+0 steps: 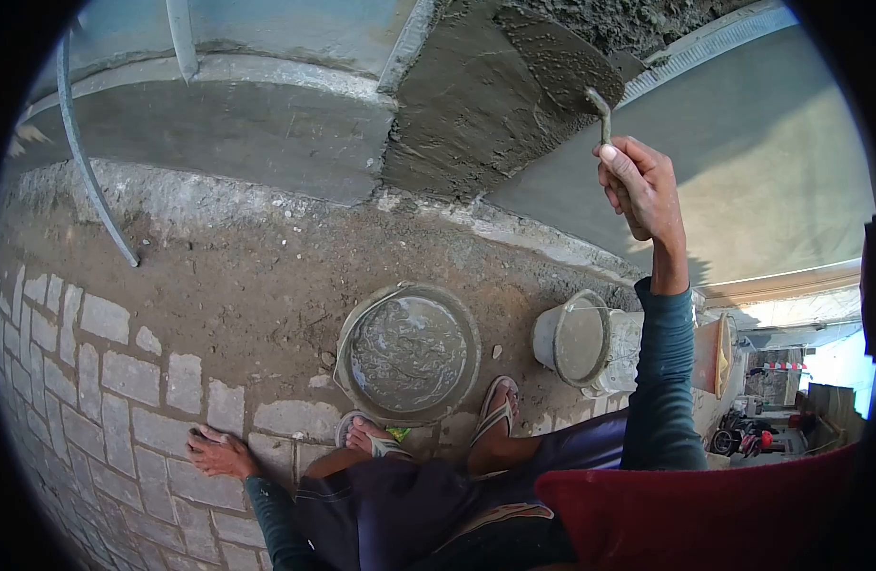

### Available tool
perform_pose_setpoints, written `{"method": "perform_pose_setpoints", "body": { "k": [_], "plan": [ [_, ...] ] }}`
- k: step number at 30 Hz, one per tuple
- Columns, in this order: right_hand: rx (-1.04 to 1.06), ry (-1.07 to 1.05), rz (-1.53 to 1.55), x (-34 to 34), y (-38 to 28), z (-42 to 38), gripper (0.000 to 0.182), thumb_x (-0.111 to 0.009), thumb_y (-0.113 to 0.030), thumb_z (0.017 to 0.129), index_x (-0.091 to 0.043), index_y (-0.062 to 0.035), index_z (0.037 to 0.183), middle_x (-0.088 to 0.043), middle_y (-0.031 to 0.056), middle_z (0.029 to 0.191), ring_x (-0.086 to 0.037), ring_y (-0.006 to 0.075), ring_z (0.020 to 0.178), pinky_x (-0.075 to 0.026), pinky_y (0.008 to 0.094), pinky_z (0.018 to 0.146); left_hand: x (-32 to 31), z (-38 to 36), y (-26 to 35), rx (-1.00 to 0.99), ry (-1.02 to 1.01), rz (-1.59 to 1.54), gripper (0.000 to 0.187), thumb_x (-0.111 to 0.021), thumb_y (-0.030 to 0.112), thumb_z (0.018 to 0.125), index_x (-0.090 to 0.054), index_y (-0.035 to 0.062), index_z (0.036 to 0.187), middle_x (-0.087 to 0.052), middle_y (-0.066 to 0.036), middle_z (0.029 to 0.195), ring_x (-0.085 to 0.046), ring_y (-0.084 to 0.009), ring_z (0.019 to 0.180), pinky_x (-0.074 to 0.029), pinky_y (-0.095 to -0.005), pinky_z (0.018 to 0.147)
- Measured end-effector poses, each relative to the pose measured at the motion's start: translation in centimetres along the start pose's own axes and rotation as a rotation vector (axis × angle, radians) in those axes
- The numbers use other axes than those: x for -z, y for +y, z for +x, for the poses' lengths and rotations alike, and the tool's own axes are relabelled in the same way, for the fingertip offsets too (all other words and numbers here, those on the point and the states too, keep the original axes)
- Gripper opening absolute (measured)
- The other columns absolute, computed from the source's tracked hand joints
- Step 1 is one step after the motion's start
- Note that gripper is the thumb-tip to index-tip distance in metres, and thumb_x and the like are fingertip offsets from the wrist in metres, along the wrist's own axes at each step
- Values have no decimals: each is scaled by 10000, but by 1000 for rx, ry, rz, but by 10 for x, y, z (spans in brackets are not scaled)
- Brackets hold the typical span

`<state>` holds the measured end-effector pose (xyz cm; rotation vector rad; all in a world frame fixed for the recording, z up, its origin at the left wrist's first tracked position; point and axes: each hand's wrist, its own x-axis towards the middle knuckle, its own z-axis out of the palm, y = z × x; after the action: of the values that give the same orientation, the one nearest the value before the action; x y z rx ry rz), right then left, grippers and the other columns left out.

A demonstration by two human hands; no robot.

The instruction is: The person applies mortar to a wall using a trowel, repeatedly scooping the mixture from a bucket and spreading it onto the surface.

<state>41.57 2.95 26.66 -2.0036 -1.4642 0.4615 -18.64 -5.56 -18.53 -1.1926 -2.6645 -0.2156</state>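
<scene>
Trowel point(563, 57) blade lies flat against the wet grey mortar patch point(466, 114) on the wall, its handle gripped tight in the right hand point(639, 186), arm raised so the blade can press and spread. The left hand point(219, 452) rests open, palm down on the paving stones point(124, 371), propping the squatting person. A round pan of mortar point(409, 350) sits just in front of the sandalled feet point(371, 436), within easy reach for reloading. A bucket point(576, 338) stands just beside it, near the wall's foot.
</scene>
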Motion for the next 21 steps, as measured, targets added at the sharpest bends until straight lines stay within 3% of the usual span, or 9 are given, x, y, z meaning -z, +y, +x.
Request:
{"method": "perform_pose_setpoints", "body": {
  "k": [3, 5, 8, 13, 16, 17, 19, 21],
  "plan": [
    [49, 72, 268, -5, 5, 2, 299, -577, -284, 981, -641, -1, 907, -558, 13, 646, -493, 55, 474, -376, 211, 405, 4, -3, 1, 0, 2, 30, 515, -385, 548, 1003, -519, 176, 1333, -466, -103, 1361, -431, -331, 1263, -349, -557, 983],
    [18, -95, 363, -25, 20, 10, 304, -573, -284, 988, -632, 7, 918, -554, 15, 645, -494, 56, 466, -372, 207, 390, 14, 0, 8, 43, -56, 5, 517, -386, 544, 1005, -515, 170, 1337, -465, -100, 1359, -431, -327, 1261, -352, -550, 983],
    [-71, -298, 253, -84, 58, 20, 322, -573, -307, 993, -597, -39, 817, -543, -8, 632, -486, 52, 469, -378, 217, 415, 7, -2, 3, 10, -11, 12, 509, -384, 528, 1010, -510, 163, 1342, -462, -117, 1358, -428, -333, 1262, -350, -544, 980],
    [-123, -355, 127, -169, 135, 14, 378, -574, -323, 987, -559, -11, 774, -546, 26, 632, -507, 102, 493, -431, 303, 485, 7, 0, 1, -6, -14, 9, 495, -395, 505, 1013, -492, 159, 1354, -451, -133, 1373, -424, -342, 1269, -341, -548, 982],
    [-30, -319, -106, -176, 156, 9, 433, -547, -385, 982, -612, 35, 898, -594, 153, 712, -603, 274, 722, -470, 427, 700, 21, -1, 6, 34, -55, 2, 473, -399, 500, 1012, -498, 171, 1336, -462, -117, 1348, -433, -334, 1252, -349, -544, 976],
    [-43, -289, -105, -167, 162, 9, 433, -547, -385, 982, -612, 35, 898, -594, 153, 712, -603, 274, 722, -470, 427, 700, 23, 1, 12, 48, -80, -15, 462, -401, 498, 1012, -500, 176, 1327, -467, -109, 1335, -438, -330, 1244, -353, -541, 974],
    [196, -141, -316, -141, 158, 9, 444, -565, -401, 969, -638, 36, 962, -611, 184, 758, -616, 294, 780, -463, 424, 716, 17, 1, 8, -11, -11, -15, 443, -401, 494, 1013, -510, 177, 1303, -466, -101, 1319, -446, -325, 1226, -362, -534, 965],
    [347, -21, -312, -86, 116, 10, 398, -576, -361, 970, -620, 19, 860, -562, 87, 646, -555, 142, 540, -436, 344, 537, 22, -1, 12, 22, -46, -4, 447, -388, 497, 1013, -509, 174, 1297, -460, -101, 1322, -444, -321, 1224, -368, -534, 955]
  ]
}}
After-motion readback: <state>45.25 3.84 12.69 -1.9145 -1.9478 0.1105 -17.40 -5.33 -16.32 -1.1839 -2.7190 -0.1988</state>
